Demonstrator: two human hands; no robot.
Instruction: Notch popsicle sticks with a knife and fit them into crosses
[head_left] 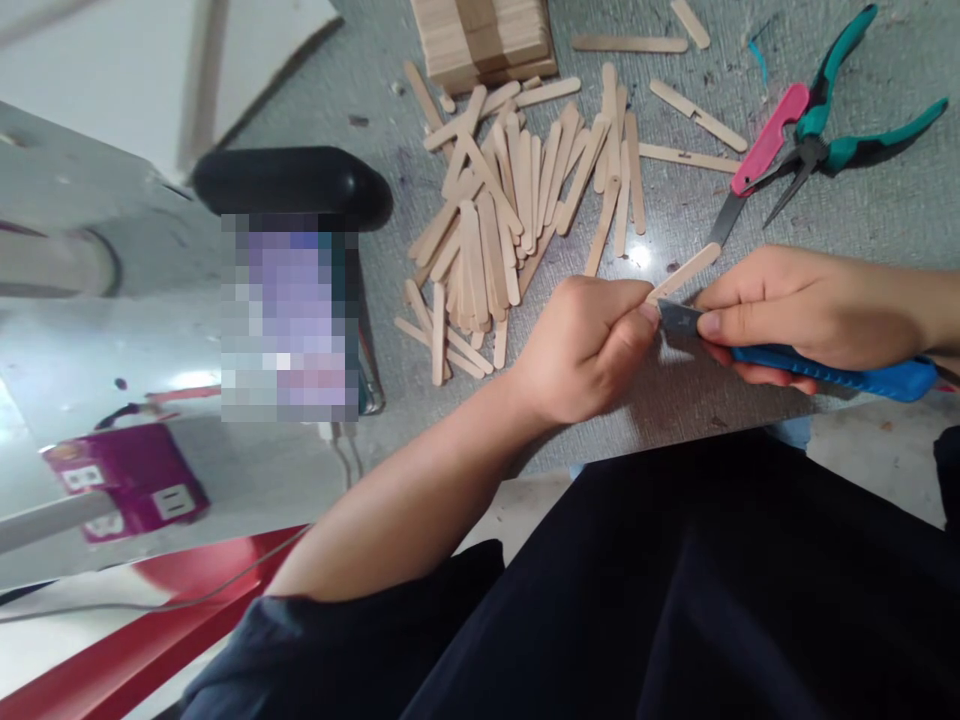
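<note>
My left hand (596,345) is closed around one end of a wooden craft stick (686,270), whose rounded far end points up and right. In my right hand (795,310) is a blue utility knife (862,372), with its wide grey blade (679,318) out. The blade's tip lies against or very near the stick, right by my left thumb; the exact contact is hidden. A loose heap of craft sticks (480,250) lies just left of my hands. Beyond the held stick are a pink-handled blade (769,140) and teal-handled long-nose pliers (814,150).
Bundled craft sticks (487,40) stand at the back. Two notched sticks (697,115) lie near the pliers. To the left are a black rounded case (292,185), a phone with a blurred screen (300,320), and a purple power socket block (127,480) with cables. The table's front edge runs below my hands.
</note>
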